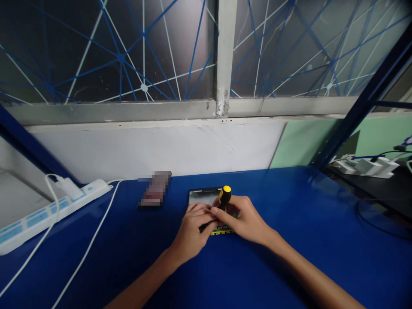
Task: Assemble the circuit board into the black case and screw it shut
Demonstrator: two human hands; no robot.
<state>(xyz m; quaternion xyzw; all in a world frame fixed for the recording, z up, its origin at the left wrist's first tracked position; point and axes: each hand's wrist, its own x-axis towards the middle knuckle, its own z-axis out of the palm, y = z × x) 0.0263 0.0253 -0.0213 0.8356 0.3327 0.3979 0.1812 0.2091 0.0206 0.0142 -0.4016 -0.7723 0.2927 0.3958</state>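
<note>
My right hand (246,219) is closed around a screwdriver (225,195) with a black and yellow handle, its yellow end pointing up. The screwdriver's tip is hidden behind my fingers. Below it lies a green circuit board (222,230) with a yellow strip along its near edge. My left hand (195,225) grips the board's left side, fingers curled over it and partly covering it. Just behind both hands rests a shallow dark-rimmed tray or case (202,196) with a grey inside, partly covered by my fingers.
A pixelated dark flat object (155,189) lies on the blue table (309,257) to the left. A white power strip (54,212) with a plug and white cables runs along the left edge. Blue frame posts (350,111) stand at the sides. More plugs and adapters (370,166) sit at far right.
</note>
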